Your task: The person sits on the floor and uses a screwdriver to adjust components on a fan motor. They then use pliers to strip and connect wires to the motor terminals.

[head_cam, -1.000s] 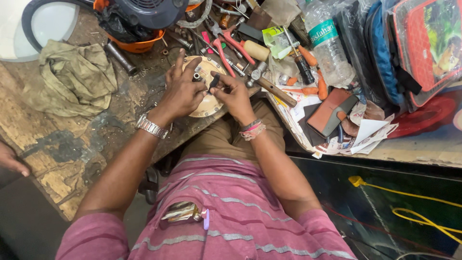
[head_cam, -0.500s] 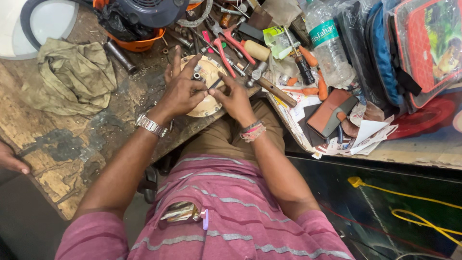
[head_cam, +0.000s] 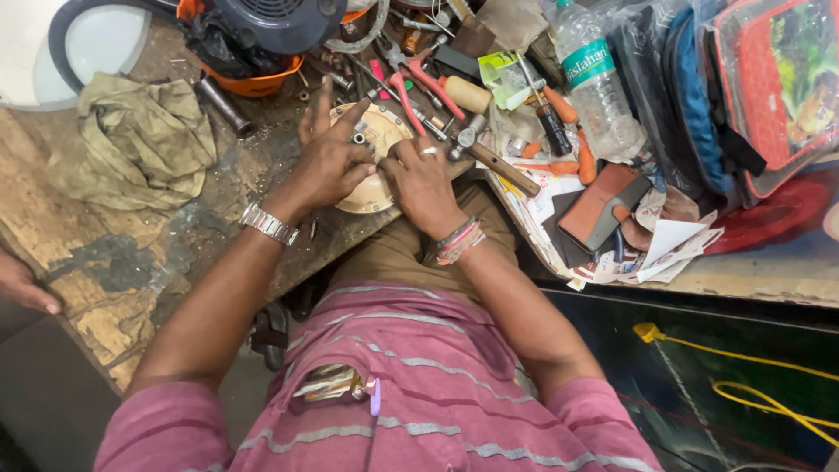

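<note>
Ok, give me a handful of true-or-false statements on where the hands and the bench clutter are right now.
1. Both hands rest on the round cream-coloured metal part. True: the left hand and right hand both touch it.
2. The left wrist is bare. False: it wears a metal wristwatch.
3. The crumpled olive cloth lies left of the hands. True.
4. The plastic water bottle is in the right hand. False: it lies among the clutter, apart from both hands.
5. The red-handled pliers lie beyond the hands, untouched. True.
</note>
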